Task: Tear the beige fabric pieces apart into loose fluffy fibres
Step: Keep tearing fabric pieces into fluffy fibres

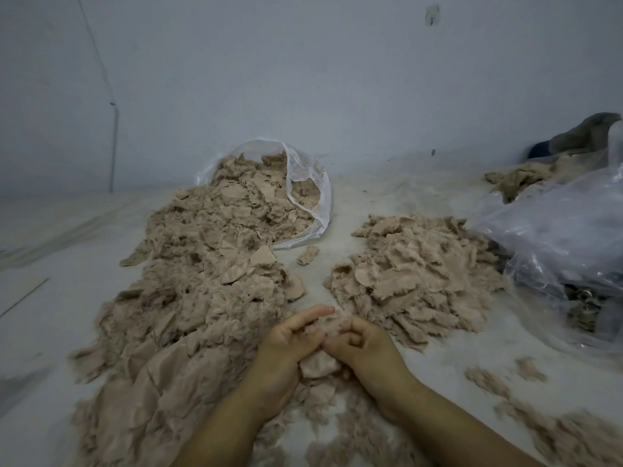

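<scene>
Both hands are being held together at the near edge of the pale floor sheet [354, 210]; a beige fabric piece [320, 364] is being pinched between them, the left hand [290, 342] with fingers curled round its upper fluffy part, the right hand [362, 345] with fingers clenched on the same piece.

Items listed relative to the held piece, largest first:
- Long heap of beige scraps [202, 281], being spread to the left and running away toward the wall [303, 79].
- Crumpled clear plastic sheeting [559, 237], being seen well off to the right.
- Smaller mound of torn fluffy pieces [418, 274], lying just beyond and to the right.
- Clear plastic bag [310, 183], lying on its side at the far end of the long heap, with scraps being spilled from its mouth.
- Loose fibre tufts [553, 429], being scattered to the near right.
- Single small scrap [307, 255], lying apart between heap and mound.
</scene>
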A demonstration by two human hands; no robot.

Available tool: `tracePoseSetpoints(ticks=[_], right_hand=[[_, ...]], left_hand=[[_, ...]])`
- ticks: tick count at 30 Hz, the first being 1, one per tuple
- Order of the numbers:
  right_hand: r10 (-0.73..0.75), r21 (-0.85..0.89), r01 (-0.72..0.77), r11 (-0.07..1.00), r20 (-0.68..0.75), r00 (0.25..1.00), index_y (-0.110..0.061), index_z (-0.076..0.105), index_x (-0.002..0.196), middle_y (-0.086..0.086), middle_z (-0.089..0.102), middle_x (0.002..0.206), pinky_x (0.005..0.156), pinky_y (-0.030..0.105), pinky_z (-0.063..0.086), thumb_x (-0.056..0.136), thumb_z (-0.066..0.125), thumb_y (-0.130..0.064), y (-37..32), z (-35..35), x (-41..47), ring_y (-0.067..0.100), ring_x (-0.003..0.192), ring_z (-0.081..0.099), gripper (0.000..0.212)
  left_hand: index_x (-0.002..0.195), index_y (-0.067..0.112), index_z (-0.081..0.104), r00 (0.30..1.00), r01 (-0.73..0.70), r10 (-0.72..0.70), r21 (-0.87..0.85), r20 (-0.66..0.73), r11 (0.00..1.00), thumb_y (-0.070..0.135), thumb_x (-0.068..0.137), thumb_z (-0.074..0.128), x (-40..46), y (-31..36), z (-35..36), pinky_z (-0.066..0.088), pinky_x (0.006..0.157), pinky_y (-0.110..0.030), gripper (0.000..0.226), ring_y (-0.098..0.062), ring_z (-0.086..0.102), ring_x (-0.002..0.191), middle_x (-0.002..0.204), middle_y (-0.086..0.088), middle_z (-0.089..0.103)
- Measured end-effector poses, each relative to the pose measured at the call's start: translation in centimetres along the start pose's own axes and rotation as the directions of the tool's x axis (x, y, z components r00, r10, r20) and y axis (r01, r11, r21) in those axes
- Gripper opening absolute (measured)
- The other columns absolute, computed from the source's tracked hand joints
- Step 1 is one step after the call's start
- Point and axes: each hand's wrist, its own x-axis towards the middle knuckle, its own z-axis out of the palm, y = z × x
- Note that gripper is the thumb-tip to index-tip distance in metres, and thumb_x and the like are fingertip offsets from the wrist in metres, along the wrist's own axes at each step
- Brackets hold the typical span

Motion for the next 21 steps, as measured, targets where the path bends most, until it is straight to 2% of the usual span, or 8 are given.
tracePoseSetpoints(ticks=[3,8,11,13,16,17,19,21], right_hand=[[0.032,0.000,-0.032,1.000,0.040,0.999,-0.005,0.067,0.085,0.002,0.056,0.058,0.045,0.020,0.041,0.087,0.065,-0.006,0.0,-0.4,0.2,0.008,0.046,0.048,0.003],[0.009,-0.029,-0.010,1.000,-0.027,1.000,-0.010,0.070,0.086,-0.005,0.055,0.053,0.047,0.019,0.040,0.092,0.060,-0.007,-0.1,-1.5,0.3,0.006,0.046,0.046,0.013],[-0.037,-0.038,0.036,0.999,-0.043,0.998,-0.016,0.071,0.097,-0.007,0.056,0.054,0.049,0.020,0.042,0.095,0.056,-0.010,-0.1,-1.7,0.3,0.005,0.048,0.047,0.017],[-0.092,-0.036,0.091,0.995,-0.029,0.995,-0.019,0.070,0.100,-0.002,0.054,0.060,0.052,0.022,0.044,0.095,0.055,-0.010,-0.3,-1.5,0.2,0.008,0.052,0.049,0.018],[-0.143,0.024,0.143,0.989,0.017,0.990,-0.017,0.066,0.102,0.006,0.055,0.068,0.059,0.029,0.052,0.093,0.056,-0.006,-0.5,-1.0,0.1,0.017,0.060,0.055,0.018],[-0.150,0.038,0.149,0.988,0.021,0.989,-0.015,0.065,0.102,0.006,0.056,0.068,0.059,0.029,0.054,0.093,0.055,-0.005,-0.5,-0.9,0.1,0.017,0.060,0.057,0.017],[-0.138,0.052,0.137,0.989,0.011,0.990,-0.012,0.063,0.101,0.002,0.056,0.065,0.058,0.030,0.056,0.094,0.053,-0.002,-0.5,-0.9,0.2,0.014,0.056,0.059,0.016],[-0.112,0.038,0.111,0.993,0.017,0.994,-0.012,0.061,0.104,0.003,0.061,0.068,0.060,0.033,0.058,0.096,0.051,-0.004,-0.4,-1.0,0.2,0.014,0.055,0.059,0.015]], left_hand=[[0.098,0.006,0.068,0.966,-0.045,0.064,0.081,-0.252,0.996,-0.007,0.080,0.061,0.4,-0.1,-0.4,0.055,0.063,-0.026,0.023,-0.018,0.067,0.074,0.085,-0.008,0.070],[0.089,0.002,0.064,0.921,-0.126,0.059,-0.151,-0.385,0.981,-0.012,0.086,0.049,0.8,1.1,-0.8,0.055,0.053,-0.023,0.021,-0.014,0.063,0.062,0.076,-0.009,0.066],[0.089,0.002,0.064,0.931,-0.129,0.084,-0.104,-0.356,0.986,-0.011,0.088,0.046,0.7,1.3,-0.6,0.052,0.051,-0.019,0.022,-0.014,0.062,0.062,0.081,-0.009,0.068],[0.095,0.006,0.066,0.965,-0.108,0.106,0.007,-0.238,0.994,0.003,0.087,0.055,0.2,1.0,-0.4,0.051,0.054,-0.018,0.014,-0.010,0.066,0.065,0.086,-0.006,0.072],[0.106,0.020,0.066,0.995,-0.073,0.094,0.454,-0.023,0.888,0.031,0.075,0.075,-0.4,0.0,-0.3,0.049,0.064,-0.013,0.034,-0.003,0.067,0.078,0.089,0.008,0.072],[0.103,0.019,0.068,0.992,-0.092,0.123,0.549,-0.019,0.831,0.028,0.076,0.075,-0.3,-0.2,-0.1,0.049,0.067,-0.014,0.029,-0.004,0.066,0.080,0.087,0.007,0.071],[0.088,0.012,0.070,0.978,-0.124,0.197,0.559,-0.071,0.820,0.015,0.087,0.064,-0.3,0.1,0.2,0.047,0.066,-0.013,0.006,-0.004,0.062,0.073,0.079,0.002,0.068],[0.078,0.010,0.065,0.964,-0.130,0.230,0.512,-0.136,0.849,0.010,0.092,0.055,-0.1,0.3,0.0,0.043,0.059,-0.012,0.017,-0.003,0.053,0.061,0.068,0.002,0.059]])
